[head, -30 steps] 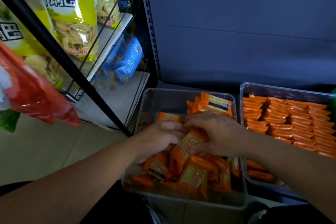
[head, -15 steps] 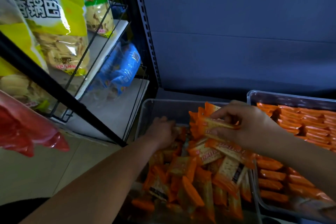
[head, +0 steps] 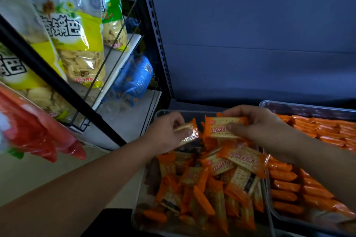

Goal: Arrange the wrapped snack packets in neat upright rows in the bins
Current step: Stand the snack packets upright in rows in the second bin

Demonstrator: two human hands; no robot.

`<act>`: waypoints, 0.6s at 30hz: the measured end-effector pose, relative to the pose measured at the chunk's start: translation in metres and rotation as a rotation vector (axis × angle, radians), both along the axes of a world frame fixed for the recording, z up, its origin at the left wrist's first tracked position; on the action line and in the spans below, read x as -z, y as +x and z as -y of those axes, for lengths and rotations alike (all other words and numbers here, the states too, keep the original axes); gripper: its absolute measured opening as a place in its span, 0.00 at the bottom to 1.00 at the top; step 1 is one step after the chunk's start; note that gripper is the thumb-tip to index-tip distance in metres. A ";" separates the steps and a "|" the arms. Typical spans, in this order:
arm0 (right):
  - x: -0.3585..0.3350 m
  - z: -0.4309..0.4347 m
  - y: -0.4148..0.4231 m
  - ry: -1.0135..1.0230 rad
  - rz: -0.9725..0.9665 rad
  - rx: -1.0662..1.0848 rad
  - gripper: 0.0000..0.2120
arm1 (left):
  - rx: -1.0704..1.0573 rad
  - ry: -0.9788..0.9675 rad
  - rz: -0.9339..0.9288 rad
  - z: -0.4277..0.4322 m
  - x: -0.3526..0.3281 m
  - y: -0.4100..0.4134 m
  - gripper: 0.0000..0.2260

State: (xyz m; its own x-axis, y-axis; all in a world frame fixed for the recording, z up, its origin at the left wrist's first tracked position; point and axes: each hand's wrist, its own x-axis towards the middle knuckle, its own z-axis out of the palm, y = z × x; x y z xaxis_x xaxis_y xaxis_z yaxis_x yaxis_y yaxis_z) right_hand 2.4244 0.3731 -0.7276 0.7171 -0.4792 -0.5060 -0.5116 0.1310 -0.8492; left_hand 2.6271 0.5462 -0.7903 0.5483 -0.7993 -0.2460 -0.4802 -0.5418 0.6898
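Left of the frame, large bagged snacks (head: 81,44) hang on a wire rack (head: 123,48), with a blue packet (head: 133,81) lying on a lower shelf; none of these belong to the task; left hand (head: 165,134), fingers closed on a single wrapped packet (head: 187,132) pinched by one end, the packet tilted with its long axis running from lower left to upper right above the far left part of the clear bin (head: 140,188); within that bin, a loose heap of orange packets (head: 208,184) lies at mixed angles, some flat, some on edge, none yet in a row, and the far end of the bin beneath the hands appears largely unfilled; right hand (head: 258,127), thumb and fingers clamped on a second packet (head: 221,127) held face toward the camera, long axis roughly horizontal across the bin, its left end just beside the left hand's packet without clear contact; further right, a second bin (head: 308,107) already holds packets in rows (head: 317,159) standing on edge, which suggests the target pattern; judged step: both held packets are to be turned onto a long edge and set at the far end of the clear bin; that spot lies directly below and slightly beyond both hands, the left hand being nearer the bin's left wall, the right hand nearer the wall shared with the filled bin; risk, as a judgement: the glossy wrappers may slide and topple without a neighbour to lean on
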 end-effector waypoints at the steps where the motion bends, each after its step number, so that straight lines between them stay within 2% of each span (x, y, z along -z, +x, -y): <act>1: 0.000 0.001 0.001 0.022 0.002 0.020 0.12 | -0.037 -0.043 -0.078 -0.002 -0.010 -0.002 0.09; 5: 0.006 0.003 0.005 0.008 0.023 0.130 0.15 | -0.061 -0.040 -0.279 -0.010 -0.040 -0.005 0.24; 8: 0.008 0.004 0.007 0.116 0.068 0.185 0.18 | -0.066 -0.073 -0.367 -0.014 -0.056 -0.001 0.30; 10: 0.007 0.003 0.010 0.165 0.065 0.158 0.17 | -0.009 -0.104 -0.383 -0.014 -0.066 0.000 0.30; 13: 0.006 -0.003 0.015 0.122 0.055 0.052 0.14 | 0.095 -0.166 -0.389 -0.011 -0.077 -0.004 0.30; 15: 0.006 -0.009 0.019 0.112 0.067 -0.005 0.12 | 0.095 -0.243 -0.360 -0.006 -0.078 -0.008 0.30; 18: 0.005 -0.016 0.022 0.212 0.121 -0.043 0.11 | 0.046 -0.385 -0.299 0.002 -0.074 -0.016 0.29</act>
State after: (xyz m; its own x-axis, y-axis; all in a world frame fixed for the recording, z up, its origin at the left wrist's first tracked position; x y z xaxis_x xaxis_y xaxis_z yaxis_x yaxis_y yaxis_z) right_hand 2.4463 0.3888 -0.7325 0.7960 -0.3392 -0.5013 -0.4171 0.2928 -0.8604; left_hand 2.6112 0.5446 -0.7165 0.4609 -0.8848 -0.0688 -0.2482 -0.2030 0.9472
